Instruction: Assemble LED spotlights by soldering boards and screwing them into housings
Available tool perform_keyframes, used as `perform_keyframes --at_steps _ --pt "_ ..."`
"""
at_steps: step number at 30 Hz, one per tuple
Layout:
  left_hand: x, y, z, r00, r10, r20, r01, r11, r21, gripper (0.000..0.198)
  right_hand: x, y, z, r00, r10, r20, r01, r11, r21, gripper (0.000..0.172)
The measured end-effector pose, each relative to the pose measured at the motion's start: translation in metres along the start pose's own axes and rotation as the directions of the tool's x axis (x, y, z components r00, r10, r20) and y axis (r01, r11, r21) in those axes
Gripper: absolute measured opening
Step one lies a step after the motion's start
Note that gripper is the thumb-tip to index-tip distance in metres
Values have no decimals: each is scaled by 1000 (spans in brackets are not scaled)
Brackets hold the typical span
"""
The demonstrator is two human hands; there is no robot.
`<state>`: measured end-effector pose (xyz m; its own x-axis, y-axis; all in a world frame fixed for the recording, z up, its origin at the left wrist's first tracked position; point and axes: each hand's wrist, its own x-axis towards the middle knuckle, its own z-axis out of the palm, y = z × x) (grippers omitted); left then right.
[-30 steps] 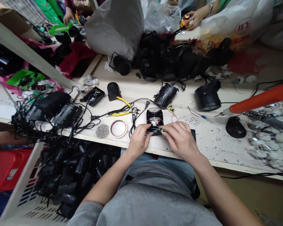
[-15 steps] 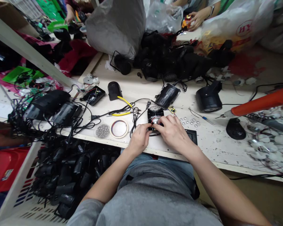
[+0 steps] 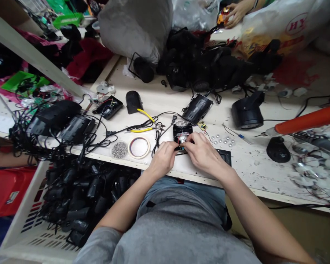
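Observation:
In front of me on the bench lies an opened black housing [image 3: 182, 128] with a round grille at its far end and wires inside. My left hand [image 3: 165, 156] is closed at its near left side, thumb and fingertips pinched together. From the right, my right hand [image 3: 202, 150] is also closed, its fingertips pinching close to the left ones over the housing. What the fingertips hold is too small and covered to make out. A small yellow circuit board [image 3: 202, 125] and several small clear lenses [image 3: 222, 140] lie beside the right hand.
Yellow-handled pliers [image 3: 143, 129], a tape roll [image 3: 139, 147] and a dish of screws [image 3: 119, 149] lie left. An orange-handled tool [image 3: 305, 119] juts in from the right. A white crate [image 3: 19, 240] of black housings stands below. A co-worker's hand [image 3: 238, 14] is across the bench.
The view has shifted slightly. My right fingers have lifted and curled a little, showing more of the housing's inside; both hands stay at it.

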<state>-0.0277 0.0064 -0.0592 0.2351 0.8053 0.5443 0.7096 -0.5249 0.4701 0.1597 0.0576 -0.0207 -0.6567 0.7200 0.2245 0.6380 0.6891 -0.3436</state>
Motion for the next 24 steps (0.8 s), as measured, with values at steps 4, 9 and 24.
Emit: perform_keyframes --at_steps 4,9,24 --pt "1 0 1 1000 1 21 -1 1000 -12 21 -1 6 6 996 43 -75 -27 978 206 26" --pt "2 0 2 1000 3 8 -3 1000 -9 19 -3 8 10 994 31 -101 -16 990 143 27" --pt "7 -3 8 980 -11 201 0 998 57 27 -9 -2 10 1000 -11 -25 8 993 -120 25"
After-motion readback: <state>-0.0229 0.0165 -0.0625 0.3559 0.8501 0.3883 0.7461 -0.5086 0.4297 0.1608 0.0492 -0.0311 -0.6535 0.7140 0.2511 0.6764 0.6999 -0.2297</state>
